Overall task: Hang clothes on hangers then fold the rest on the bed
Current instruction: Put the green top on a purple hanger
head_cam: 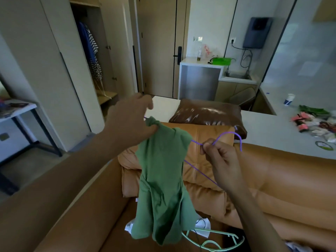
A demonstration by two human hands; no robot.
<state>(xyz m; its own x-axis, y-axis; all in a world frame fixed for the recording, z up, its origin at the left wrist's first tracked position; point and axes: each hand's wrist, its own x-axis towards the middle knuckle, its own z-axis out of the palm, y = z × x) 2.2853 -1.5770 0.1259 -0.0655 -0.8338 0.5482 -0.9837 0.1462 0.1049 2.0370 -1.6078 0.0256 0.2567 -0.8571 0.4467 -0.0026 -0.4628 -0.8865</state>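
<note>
The left hand [131, 120] bunches the green top [160, 179] over the purple hanger [229, 137], pinched mid-frame by the right hand [221, 157]; spreading the shoulder evenly should seat it.

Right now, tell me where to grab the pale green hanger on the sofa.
Take the pale green hanger by its upper bar near the right end, from above. It lies flat on the sofa. That stretch is bare, while its left end sits behind the hanging green shirt and a thin black cord crosses it.
</note>
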